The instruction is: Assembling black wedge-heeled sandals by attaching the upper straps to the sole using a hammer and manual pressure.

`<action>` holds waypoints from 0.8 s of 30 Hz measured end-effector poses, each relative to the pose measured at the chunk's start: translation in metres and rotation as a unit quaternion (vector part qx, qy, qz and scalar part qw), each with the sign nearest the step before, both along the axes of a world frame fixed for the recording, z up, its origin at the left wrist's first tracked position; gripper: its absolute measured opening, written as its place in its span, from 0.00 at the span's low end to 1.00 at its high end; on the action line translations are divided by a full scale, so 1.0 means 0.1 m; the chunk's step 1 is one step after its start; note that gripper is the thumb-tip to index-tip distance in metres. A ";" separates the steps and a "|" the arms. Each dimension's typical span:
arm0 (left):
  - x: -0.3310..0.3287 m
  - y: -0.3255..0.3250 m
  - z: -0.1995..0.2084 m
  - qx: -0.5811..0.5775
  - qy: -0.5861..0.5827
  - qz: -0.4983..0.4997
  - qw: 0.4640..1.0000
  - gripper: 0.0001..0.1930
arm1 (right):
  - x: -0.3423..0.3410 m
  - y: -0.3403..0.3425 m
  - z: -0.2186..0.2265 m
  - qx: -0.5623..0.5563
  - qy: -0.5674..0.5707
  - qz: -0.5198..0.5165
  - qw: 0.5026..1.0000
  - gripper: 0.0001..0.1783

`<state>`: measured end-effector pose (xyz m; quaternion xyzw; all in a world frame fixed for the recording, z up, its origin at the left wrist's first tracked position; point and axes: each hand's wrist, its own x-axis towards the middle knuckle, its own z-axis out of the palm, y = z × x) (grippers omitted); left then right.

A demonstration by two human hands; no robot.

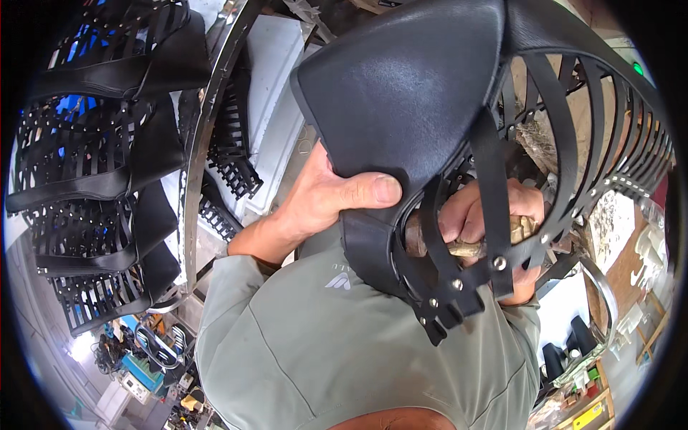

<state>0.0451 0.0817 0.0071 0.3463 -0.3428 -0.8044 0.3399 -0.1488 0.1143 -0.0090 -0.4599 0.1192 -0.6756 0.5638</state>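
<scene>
Black leather piece [437, 129] is held up in front of the torso [344, 337], nearest the camera. Smooth panel [401, 93] is joined to an open cage of straps [494, 201]. Panel is pinched near its lower edge by the left hand [326, 193] — thumb flat on the face, fingers hidden behind. Behind the straps, the right hand [473, 215] is closed round a brass-coloured object [519, 228].

Progress, as judged: panel and cage look already joined, and bright rivets [499, 263] are seated near the lower strap ends [469, 302]. Those ends are left hanging free; whether more is to be done there cannot be told. A late stage is suggested.

Hidden: brass-coloured object is crossed by straps, so its kind cannot be told, nor whether the leather is touched by it. Top of the piece is cut off by the upper edge.

Further out, similar black pieces [79, 190] are racked at left, beside a curved metal band [203, 136] — matching shape, rivets too small to check. Teal box [143, 371] is lost in clutter at lower left; its use cannot be made out.
</scene>
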 end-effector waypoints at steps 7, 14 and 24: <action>-0.10 -0.10 0.14 -0.069 -0.030 -0.050 0.996 0.31 | -0.29 -0.10 0.36 0.050 0.181 0.083 0.979 0.20; -0.11 -0.24 0.18 -0.016 -0.046 -0.041 0.998 0.28 | -0.24 -0.10 0.02 -0.137 0.176 0.069 0.972 0.12; -0.05 -0.16 0.00 -0.034 -0.051 0.016 0.998 0.28 | -0.40 0.08 -0.06 0.140 0.217 0.251 0.933 0.15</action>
